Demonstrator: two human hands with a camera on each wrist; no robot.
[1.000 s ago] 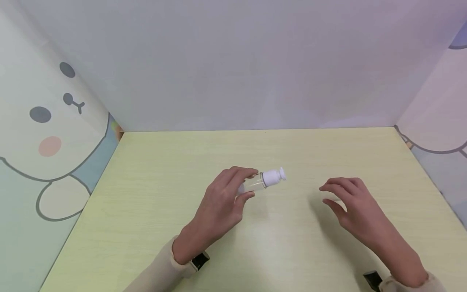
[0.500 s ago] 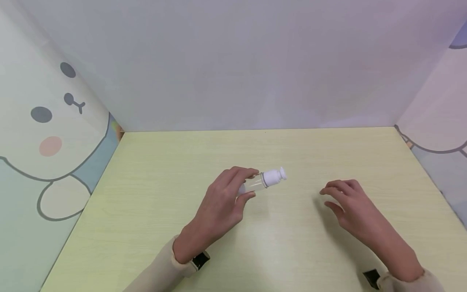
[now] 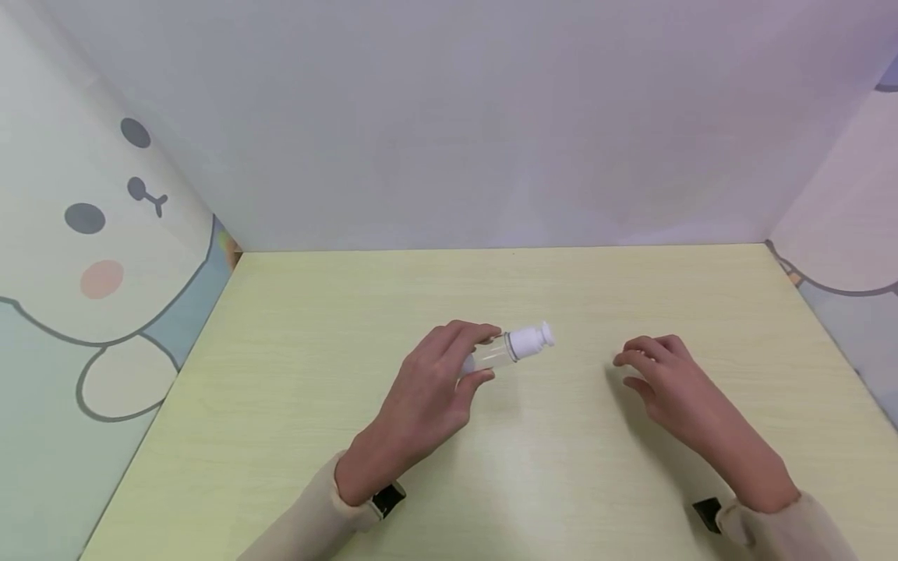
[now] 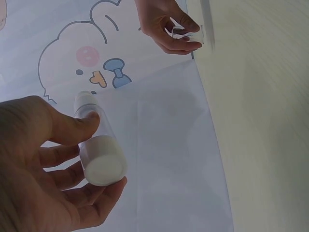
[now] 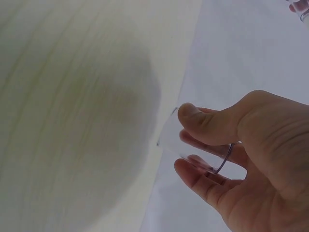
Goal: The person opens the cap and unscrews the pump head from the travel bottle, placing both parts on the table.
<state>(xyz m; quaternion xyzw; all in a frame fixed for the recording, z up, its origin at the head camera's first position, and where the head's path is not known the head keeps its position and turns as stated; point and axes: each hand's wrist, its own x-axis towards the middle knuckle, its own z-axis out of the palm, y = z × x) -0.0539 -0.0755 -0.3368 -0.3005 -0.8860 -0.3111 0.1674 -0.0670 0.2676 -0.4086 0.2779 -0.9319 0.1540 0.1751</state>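
My left hand (image 3: 421,397) holds a small clear pump bottle (image 3: 526,341) between thumb and fingers, tilted, with its white pump top pointing right. In the left wrist view the bottle's white bottom end (image 4: 104,162) faces the camera, the thumb pressing on its clear side. To the right, above the table, my right hand (image 3: 669,389) pinches a clear, hollow cap (image 5: 171,137) between thumb and fingers. Fingers hide that cap almost fully in the head view, while the left wrist view shows it at the fingertips. A gap separates the bottle from the cap.
Below both hands lies a pale wood-grain tabletop (image 3: 337,312). A plain whitish wall (image 3: 491,125) rises at its back edge. Panels with cartoon animals (image 3: 98,210) border the left and right sides.
My right wrist has shifted slightly left and away from me, with the fingers still pinching the cap. My left hand and the bottle stay nearly still. The head view has shifted a little.
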